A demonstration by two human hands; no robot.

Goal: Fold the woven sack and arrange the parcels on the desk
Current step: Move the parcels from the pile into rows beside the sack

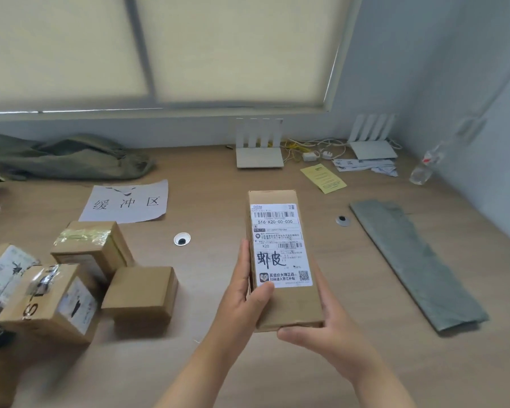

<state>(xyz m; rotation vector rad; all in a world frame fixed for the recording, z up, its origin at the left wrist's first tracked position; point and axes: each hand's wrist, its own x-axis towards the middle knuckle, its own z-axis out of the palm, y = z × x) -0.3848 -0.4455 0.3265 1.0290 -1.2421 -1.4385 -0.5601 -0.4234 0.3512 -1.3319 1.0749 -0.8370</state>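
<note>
One long sealed parcel (pixel 283 260) gripped by left hand (pixel 242 293) and right hand (pixel 324 331) fingers (pixel 243 254) | clustered parcels (pixel 142 293) left | folded sack (pixel 418 266) right

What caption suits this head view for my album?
Sorting: left hand and right hand hold a labelled parcel over the desk; folded sack lies right.

Parcels (pixel 80 275) left, folded sack (pixel 418 266) right on desk (pixel 206 357).
</note>
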